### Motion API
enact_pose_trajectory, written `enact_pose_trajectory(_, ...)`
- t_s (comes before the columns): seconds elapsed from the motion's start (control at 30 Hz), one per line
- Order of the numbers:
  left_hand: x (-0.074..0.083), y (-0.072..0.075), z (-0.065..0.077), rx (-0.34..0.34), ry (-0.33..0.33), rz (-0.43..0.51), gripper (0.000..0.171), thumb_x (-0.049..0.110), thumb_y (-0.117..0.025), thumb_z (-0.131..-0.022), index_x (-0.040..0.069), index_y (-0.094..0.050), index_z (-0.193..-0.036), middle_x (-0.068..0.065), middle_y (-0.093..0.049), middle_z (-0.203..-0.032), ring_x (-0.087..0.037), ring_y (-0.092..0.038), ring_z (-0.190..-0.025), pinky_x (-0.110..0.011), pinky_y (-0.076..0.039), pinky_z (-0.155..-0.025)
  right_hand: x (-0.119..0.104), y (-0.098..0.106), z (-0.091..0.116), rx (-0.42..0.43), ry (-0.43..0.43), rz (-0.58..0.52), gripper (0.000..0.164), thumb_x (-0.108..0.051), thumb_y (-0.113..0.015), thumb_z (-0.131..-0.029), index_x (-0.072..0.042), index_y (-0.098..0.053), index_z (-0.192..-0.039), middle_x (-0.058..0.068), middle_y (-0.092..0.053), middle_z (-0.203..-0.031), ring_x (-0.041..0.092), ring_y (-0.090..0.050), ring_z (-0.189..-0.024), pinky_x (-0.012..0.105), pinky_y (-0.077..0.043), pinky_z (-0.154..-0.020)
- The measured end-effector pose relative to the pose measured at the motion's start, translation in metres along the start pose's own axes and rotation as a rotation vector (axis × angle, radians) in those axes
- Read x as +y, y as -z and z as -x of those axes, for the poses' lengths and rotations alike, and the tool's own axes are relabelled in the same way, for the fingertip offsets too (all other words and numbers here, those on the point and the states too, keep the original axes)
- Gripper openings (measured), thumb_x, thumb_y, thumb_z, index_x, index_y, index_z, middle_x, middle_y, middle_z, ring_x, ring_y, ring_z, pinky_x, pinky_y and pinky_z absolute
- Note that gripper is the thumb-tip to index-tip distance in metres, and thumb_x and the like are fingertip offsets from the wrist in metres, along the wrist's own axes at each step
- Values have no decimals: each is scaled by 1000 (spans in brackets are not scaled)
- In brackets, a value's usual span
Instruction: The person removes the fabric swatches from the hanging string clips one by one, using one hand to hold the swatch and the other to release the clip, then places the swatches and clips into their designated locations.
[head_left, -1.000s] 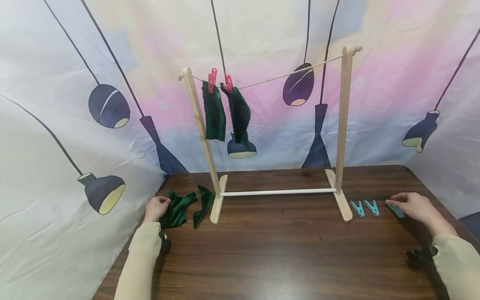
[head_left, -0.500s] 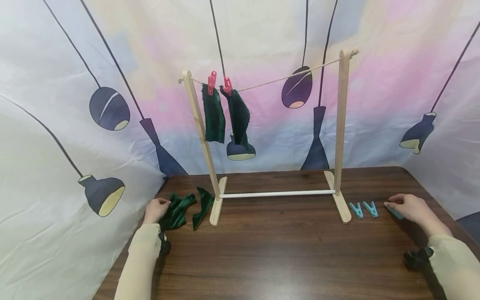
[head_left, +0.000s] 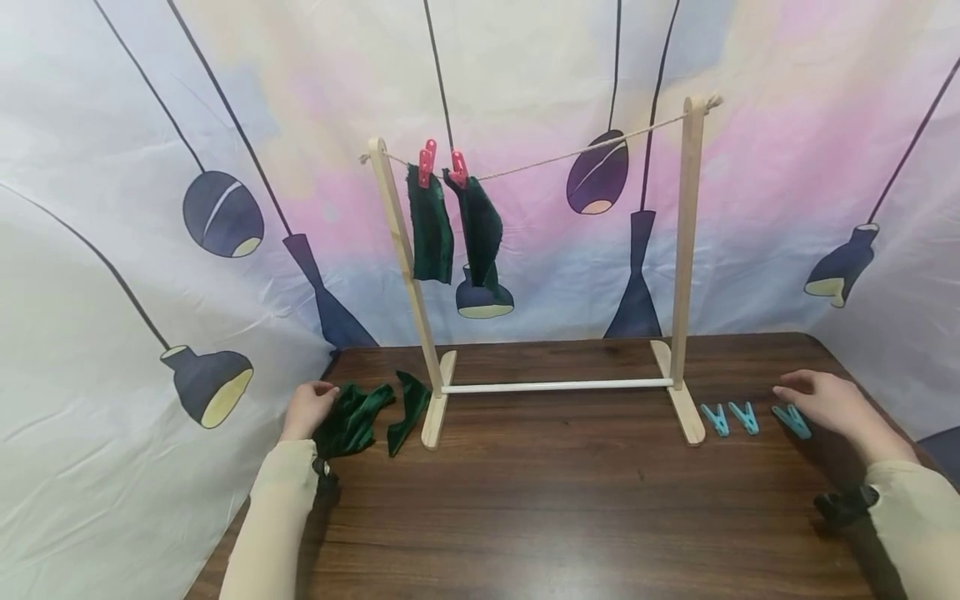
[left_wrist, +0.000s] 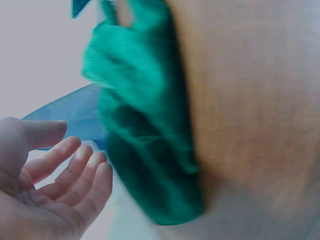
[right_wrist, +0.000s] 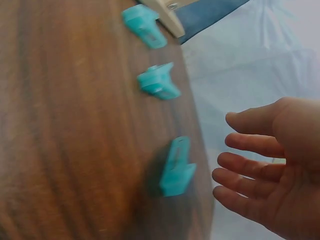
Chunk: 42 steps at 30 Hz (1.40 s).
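Observation:
At the table's left side my left hand (head_left: 309, 410) is just beside a crumpled dark green velvet cloth (head_left: 354, 420). In the left wrist view its fingers (left_wrist: 75, 192) are loosely bent with nothing between them, apart from the cloth. A second, narrower green cloth piece (head_left: 407, 412) lies to the right, near the rack's left foot. Over on the right, my right hand (head_left: 836, 410) hovers by a light blue clothespin (head_left: 792, 422). Its relaxed fingers hold nothing, and the right wrist view shows a gap to that clothespin (right_wrist: 178, 170).
A wooden rack (head_left: 684, 250) with a string line (head_left: 555, 158) stands mid-table. Two green cloths (head_left: 431, 233) hang from the line's left part by red clothespins (head_left: 427, 164). Two more blue clothespins (head_left: 743, 417) lie by its right foot. A lamp-printed curtain (head_left: 525, 83) surrounds the table.
My right hand has let go of the blue clothespin and risen slightly, leaving it on the table. My left hand has drawn back a little to the left from the cloth.

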<state>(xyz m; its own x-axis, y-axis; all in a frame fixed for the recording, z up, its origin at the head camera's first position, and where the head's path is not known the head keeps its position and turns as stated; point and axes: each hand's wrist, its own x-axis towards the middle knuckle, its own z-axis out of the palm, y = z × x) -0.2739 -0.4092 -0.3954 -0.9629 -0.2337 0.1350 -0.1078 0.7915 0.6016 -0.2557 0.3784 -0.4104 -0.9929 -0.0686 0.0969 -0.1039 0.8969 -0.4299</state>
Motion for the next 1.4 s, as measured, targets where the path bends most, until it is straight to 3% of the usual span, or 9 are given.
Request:
enact_pose_trajectory(0.47,56,52,4,216,-214,-4,34,18,-56,-103,-12,-64,-117,-32,-67,-110,-45,-65,-99,-50,-51,-82,-47,44,4,201,117,-46,52,-31,-54,-105,14,-52,-130,41,-55,-121,59,-52,-108,69,-41,-83)
enact_pose_trajectory(0.67,83,80,13,274,-272,-19,38,23,-54,-104,-7,-63,-124,-30,-66,-115,-46,-64,-103,-52,-50,-82,-73,63,8,296,137,-50,50,-30,-56,-104,13,-53,-131,41,-57,-120,59,-57,-104,69,-43,-81)
enact_pose_trajectory(0.83,103,97,24,326,-312,5,38,27,-55,-104,-4,-64,-125,-28,-66,-117,-44,-65,-103,-46,-49,-79,-97,76,16,398,163,-90,46,-28,-55,-105,8,-55,-134,36,-55,-126,59,-59,-102,68,-45,-80)
enact_pose_trajectory(1.0,121,101,32,324,-330,47,40,31,-55,-104,0,-64,-127,-24,-66,-120,-40,-65,-105,-31,-45,-77,-113,84,22,463,207,-131,44,-28,-59,-102,2,-60,-134,28,-59,-126,54,-62,-101,34,-49,-77)
enact_pose_trajectory(1.07,128,100,34,315,-342,66,41,32,-56,-104,0,-65,-127,-23,-66,-121,-39,-65,-105,-27,-44,-78,-120,84,23,468,228,-142,43,-29,-61,-101,0,-61,-133,26,-61,-126,47,-65,-99,18,-43,-72)
enact_pose_trajectory(1.13,136,98,37,304,-360,80,41,33,-56,-104,0,-65,-127,-23,-66,-121,-38,-65,-105,-25,-44,-79,-126,83,23,465,254,-157,41,-27,-63,-100,-1,-63,-133,25,-63,-127,19,-70,-95,9,-38,-70)
enact_pose_trajectory(1.23,148,94,40,293,-384,95,41,33,-57,-104,1,-66,-127,-21,-67,-120,-34,-65,-103,-22,-45,-79,-137,80,22,455,292,-187,39,-26,-64,-100,-3,-64,-132,23,-65,-127,-11,-57,-89,3,-34,-72)
enact_pose_trajectory(1.3,156,93,43,288,-402,105,39,32,-57,-104,2,-67,-127,-19,-68,-117,-28,-66,-100,-20,-45,-78,-144,80,22,446,310,-196,39,-26,-64,-100,-4,-64,-133,22,-64,-127,-10,-59,-92,5,-36,-73)
enact_pose_trajectory(1.4,168,91,46,284,-436,128,36,31,-58,-103,4,-68,-126,-16,-70,-113,-15,-63,-93,-19,-45,-77,-156,78,20,438,335,-193,39,-25,-63,-101,-4,-63,-133,20,-64,-127,26,-68,-99,17,-45,-77)
